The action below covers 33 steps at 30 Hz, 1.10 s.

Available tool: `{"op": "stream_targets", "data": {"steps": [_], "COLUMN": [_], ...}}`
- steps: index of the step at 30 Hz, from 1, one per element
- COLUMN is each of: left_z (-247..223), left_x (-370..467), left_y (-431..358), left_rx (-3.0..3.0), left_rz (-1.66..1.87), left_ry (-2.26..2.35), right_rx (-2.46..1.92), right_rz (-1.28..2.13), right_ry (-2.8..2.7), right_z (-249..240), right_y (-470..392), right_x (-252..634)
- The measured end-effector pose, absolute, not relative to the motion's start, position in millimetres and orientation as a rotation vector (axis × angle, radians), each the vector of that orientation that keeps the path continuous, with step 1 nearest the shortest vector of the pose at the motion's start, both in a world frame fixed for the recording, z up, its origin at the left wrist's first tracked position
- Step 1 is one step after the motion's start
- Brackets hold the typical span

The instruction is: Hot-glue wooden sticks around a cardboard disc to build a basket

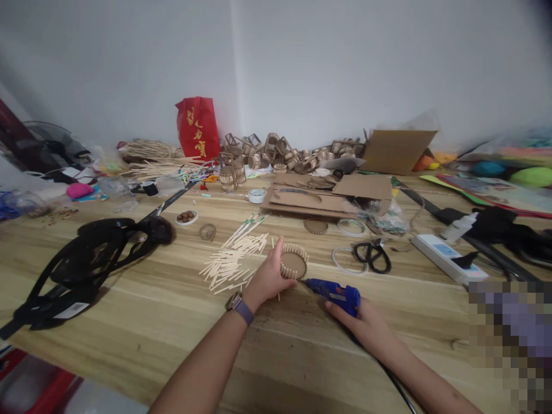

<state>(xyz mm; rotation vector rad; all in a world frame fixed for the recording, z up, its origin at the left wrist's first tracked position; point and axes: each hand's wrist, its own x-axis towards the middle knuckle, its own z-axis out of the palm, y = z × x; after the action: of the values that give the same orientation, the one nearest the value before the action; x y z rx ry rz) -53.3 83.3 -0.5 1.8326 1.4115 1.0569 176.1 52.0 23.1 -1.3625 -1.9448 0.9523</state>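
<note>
My left hand (271,276), with a watch on its wrist, curves round the left side of a small round basket (294,261). The basket has a brown base with short wooden pegs standing round its edge. My right hand (360,319) is closed round the handle of a blue glue gun (336,294), whose tip points left, close to the basket's lower edge. Loose pale sticks (233,259) lie scattered on the wooden table (172,322), left of my left hand.
Black scissors (371,257) and white rings lie right of the basket. Behind are cardboard sheets (302,198), a white cup (257,196) and a pile of small baskets. A power strip (448,259) sits at the right, a black strapped item (86,264) at the left.
</note>
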Motion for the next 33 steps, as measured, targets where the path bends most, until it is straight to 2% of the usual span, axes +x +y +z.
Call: {"op": "stream_targets", "data": {"steps": [33], "left_z": [3.2], "left_x": [-52.9], "left_y": [82.5], "left_rx": [1.835], "left_rz": [1.028], "left_ry": [1.442], "right_rx": [-1.28], "right_rz": [0.845], "right_ry": [-2.041], "right_z": [17.6], "right_y": [55.9], "right_x": [171.1]}}
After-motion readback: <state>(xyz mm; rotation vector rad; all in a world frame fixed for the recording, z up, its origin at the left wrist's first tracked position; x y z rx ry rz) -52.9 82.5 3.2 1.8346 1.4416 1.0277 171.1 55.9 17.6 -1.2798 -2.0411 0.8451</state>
